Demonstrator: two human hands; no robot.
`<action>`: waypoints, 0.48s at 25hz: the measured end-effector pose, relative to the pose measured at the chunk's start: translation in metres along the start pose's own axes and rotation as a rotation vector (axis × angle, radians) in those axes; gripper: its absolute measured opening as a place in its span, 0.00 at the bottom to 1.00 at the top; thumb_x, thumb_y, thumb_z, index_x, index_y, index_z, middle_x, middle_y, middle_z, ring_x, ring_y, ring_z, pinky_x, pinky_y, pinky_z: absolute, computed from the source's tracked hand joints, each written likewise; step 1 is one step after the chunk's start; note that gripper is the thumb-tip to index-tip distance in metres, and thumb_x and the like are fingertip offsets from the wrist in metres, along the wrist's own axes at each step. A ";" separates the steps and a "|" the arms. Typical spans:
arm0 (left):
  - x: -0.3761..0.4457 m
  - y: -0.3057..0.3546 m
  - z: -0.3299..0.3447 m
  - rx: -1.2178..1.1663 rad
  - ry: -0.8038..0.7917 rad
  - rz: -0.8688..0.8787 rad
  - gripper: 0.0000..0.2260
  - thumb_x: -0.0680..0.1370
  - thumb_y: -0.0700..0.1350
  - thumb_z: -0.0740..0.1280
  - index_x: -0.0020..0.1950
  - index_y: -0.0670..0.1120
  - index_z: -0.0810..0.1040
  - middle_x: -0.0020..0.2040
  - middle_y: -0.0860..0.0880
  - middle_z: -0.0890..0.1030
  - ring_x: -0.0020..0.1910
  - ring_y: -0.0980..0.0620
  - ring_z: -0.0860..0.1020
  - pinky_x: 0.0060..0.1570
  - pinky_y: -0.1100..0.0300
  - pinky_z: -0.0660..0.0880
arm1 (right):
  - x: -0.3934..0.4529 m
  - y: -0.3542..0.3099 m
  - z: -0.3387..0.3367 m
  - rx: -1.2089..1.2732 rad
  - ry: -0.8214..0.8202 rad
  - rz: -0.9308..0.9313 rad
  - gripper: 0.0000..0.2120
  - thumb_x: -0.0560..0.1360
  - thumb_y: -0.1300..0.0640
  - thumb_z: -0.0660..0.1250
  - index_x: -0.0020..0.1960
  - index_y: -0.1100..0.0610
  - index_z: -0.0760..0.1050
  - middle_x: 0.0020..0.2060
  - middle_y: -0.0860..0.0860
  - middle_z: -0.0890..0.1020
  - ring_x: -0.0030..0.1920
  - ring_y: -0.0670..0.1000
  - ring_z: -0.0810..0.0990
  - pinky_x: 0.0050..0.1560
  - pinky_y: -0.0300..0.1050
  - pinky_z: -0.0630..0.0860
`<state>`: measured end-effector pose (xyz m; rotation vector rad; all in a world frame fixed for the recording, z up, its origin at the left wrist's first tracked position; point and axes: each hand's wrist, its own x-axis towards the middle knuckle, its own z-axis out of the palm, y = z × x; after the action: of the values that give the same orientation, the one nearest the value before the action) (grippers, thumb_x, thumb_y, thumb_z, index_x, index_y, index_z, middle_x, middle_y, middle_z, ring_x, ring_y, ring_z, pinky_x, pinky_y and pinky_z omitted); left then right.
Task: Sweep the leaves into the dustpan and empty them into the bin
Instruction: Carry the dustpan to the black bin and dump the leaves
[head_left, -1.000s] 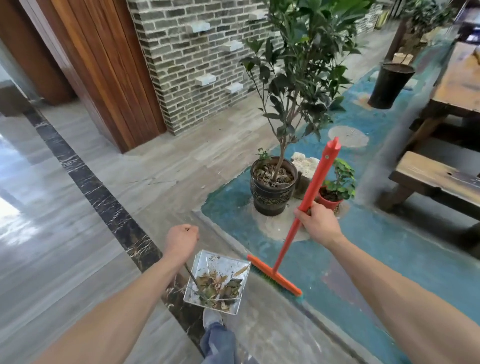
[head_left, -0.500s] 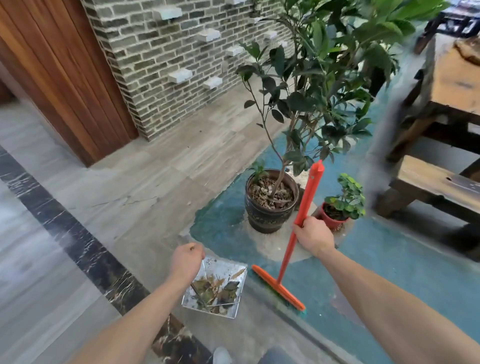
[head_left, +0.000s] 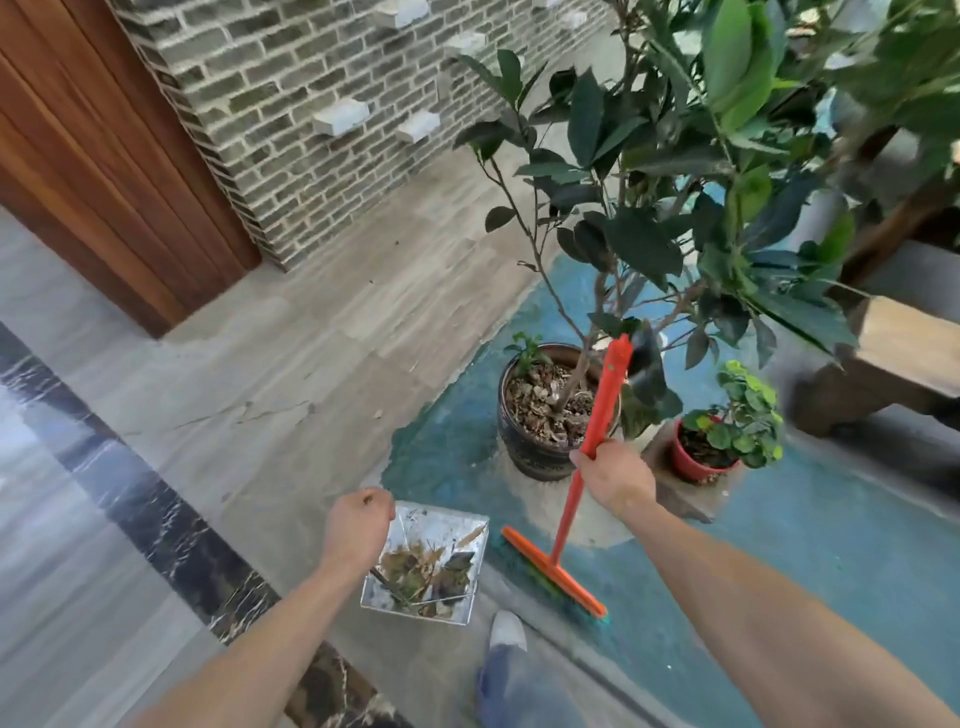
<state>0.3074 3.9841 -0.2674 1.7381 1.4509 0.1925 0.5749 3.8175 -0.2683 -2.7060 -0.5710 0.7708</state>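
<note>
My left hand (head_left: 357, 527) grips the thin handle of a shiny metal dustpan (head_left: 441, 530), which hangs low over the floor with dry brown and green leaves (head_left: 423, 569) piled inside. To its right, my right hand (head_left: 615, 475) grips the orange handle of a broom (head_left: 571, 506). The broom's orange head with green bristles (head_left: 553, 574) sits at the edge of the blue floor, just right of the dustpan. No bin is in view.
A large dark pot (head_left: 530, 436) with a tall leafy plant stands just beyond the broom. A small red pot (head_left: 693, 462) sits to its right, a wooden bench (head_left: 893, 343) further right. A brick wall (head_left: 322, 104) and wooden door (head_left: 93, 156) lie far left. My shoe (head_left: 509, 631) is below the dustpan.
The view has moved forward and closer to the potted plant. Both hands keep their hold; dustpan and broom stay side by side, carried along with me.
</note>
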 end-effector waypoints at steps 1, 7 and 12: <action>0.004 0.003 0.002 0.002 -0.001 -0.012 0.12 0.72 0.38 0.60 0.28 0.46 0.69 0.21 0.52 0.66 0.22 0.52 0.62 0.24 0.60 0.58 | 0.004 0.002 0.000 -0.001 -0.026 0.026 0.21 0.78 0.40 0.58 0.55 0.56 0.76 0.49 0.55 0.82 0.50 0.60 0.82 0.52 0.52 0.79; 0.042 0.030 0.009 0.005 -0.008 -0.038 0.08 0.67 0.45 0.57 0.27 0.46 0.68 0.21 0.52 0.66 0.24 0.49 0.63 0.26 0.59 0.59 | 0.052 -0.015 0.009 0.520 -0.106 0.159 0.12 0.77 0.59 0.67 0.57 0.65 0.74 0.45 0.57 0.79 0.56 0.61 0.79 0.60 0.52 0.74; 0.057 0.033 0.014 -0.019 -0.005 -0.084 0.12 0.68 0.41 0.59 0.24 0.47 0.67 0.19 0.53 0.64 0.23 0.51 0.61 0.26 0.58 0.59 | 0.103 -0.024 -0.010 0.282 0.018 0.074 0.19 0.80 0.45 0.60 0.53 0.59 0.79 0.48 0.61 0.83 0.44 0.60 0.82 0.43 0.40 0.77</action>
<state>0.3585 4.0272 -0.2754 1.6573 1.5103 0.1563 0.6536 3.8821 -0.2971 -2.4823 -0.3309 0.7807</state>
